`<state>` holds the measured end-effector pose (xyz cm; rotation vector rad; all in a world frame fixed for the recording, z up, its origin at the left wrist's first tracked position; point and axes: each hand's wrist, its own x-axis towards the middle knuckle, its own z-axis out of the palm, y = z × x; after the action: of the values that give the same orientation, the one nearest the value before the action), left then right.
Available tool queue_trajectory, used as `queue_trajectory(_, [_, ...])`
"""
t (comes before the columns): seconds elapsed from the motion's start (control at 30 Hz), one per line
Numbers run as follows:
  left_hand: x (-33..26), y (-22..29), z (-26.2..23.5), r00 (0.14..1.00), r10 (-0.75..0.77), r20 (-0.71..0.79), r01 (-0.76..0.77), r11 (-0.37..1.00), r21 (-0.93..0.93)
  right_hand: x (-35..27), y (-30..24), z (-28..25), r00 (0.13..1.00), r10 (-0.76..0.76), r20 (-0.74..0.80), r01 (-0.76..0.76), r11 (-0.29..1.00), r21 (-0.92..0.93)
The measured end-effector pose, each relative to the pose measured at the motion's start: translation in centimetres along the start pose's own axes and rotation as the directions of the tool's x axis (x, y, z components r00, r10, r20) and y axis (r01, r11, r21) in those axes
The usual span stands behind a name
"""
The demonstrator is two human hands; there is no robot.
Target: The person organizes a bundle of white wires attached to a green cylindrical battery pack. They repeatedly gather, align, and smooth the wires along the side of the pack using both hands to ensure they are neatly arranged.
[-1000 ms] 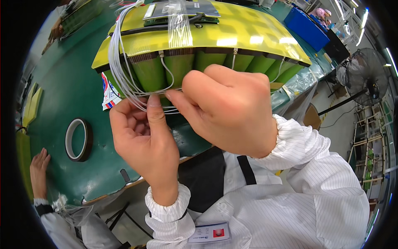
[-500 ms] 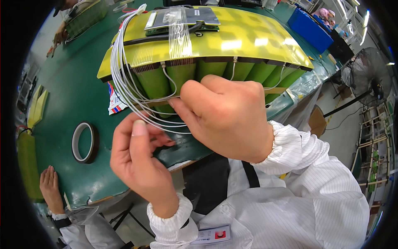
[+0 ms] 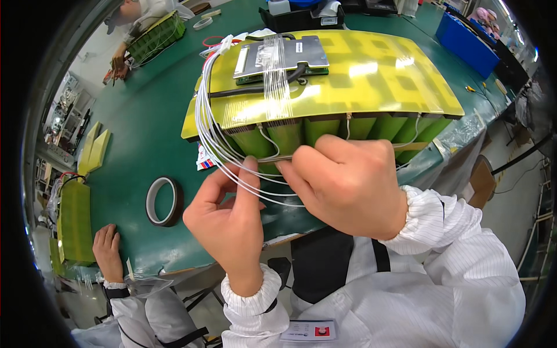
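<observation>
A battery pack of green cylinder cells under a yellow cover sheet [image 3: 371,75] lies on the green table [image 3: 145,122]. A grey circuit board [image 3: 281,53] is taped on top of it. A bundle of thin white wires [image 3: 210,127] loops from the board down the pack's front left. My left hand [image 3: 229,217] pinches these wires with thumb and fingers at the pack's front edge. My right hand [image 3: 342,182] grips the same wire bundle just to the right, knuckles toward me.
A roll of dark tape [image 3: 162,201] lies on the table left of my hands. Another person's hand [image 3: 107,250] rests at the table's near left edge beside a yellow-green pack [image 3: 74,223]. A further person works at the far left [image 3: 136,29]. A blue bin [image 3: 471,43] stands far right.
Both hands have shifted a little right and lower along the wire bundle; my left thumb now points up against the wires. The co-worker's hand at the lower left has moved slightly.
</observation>
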<state>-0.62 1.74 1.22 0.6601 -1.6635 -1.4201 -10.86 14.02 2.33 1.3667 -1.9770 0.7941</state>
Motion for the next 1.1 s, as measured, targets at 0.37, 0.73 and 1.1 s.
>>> queue_trajectory(0.37, [-0.6,-0.6,1.2,0.981,0.133,-0.141,-0.114,0.984,0.134,-1.0,0.1,0.8,0.996,-0.034,-0.077,0.038,0.998,0.059])
queue_trajectory(0.73, [-0.5,-0.2,1.5,0.979,0.108,-0.175,-0.085,0.987,0.136,-1.1,0.0,0.7,0.997,-0.046,-0.069,0.050,0.997,0.054])
queue_trajectory(1.1, [-0.7,-0.5,1.8,0.966,0.165,-0.197,-0.126,0.972,0.199,-0.6,-0.6,0.8,0.999,0.006,-0.051,-0.006,1.000,0.010])
